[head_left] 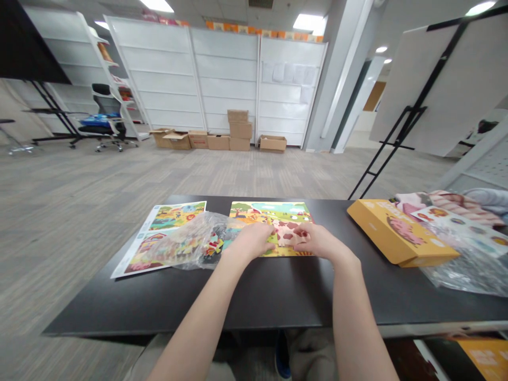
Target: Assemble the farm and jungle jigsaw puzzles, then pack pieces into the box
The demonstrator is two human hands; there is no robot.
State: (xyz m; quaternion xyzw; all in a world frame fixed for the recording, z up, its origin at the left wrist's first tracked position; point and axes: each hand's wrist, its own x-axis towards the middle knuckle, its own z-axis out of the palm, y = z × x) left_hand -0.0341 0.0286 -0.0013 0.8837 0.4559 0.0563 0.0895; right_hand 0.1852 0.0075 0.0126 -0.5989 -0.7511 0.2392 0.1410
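Note:
A colourful farm-scene puzzle board lies flat on the dark table. On its lower part is a pink cow puzzle piece with brown patches. The fingertips of my left hand are curled at the cow's left edge. From the other side, the bent fingers and thumb of my right hand grip its right end. Whether the cow is one piece or several cannot be made out. A clear plastic bag with colourful pieces sits left of my left hand, which hides part of the board.
Under the bag lies a printed picture sheet. A yellow box stands at the right of the table, beside crumpled clear plastic and folded cloth. Cardboard boxes stand by white shelves across the room.

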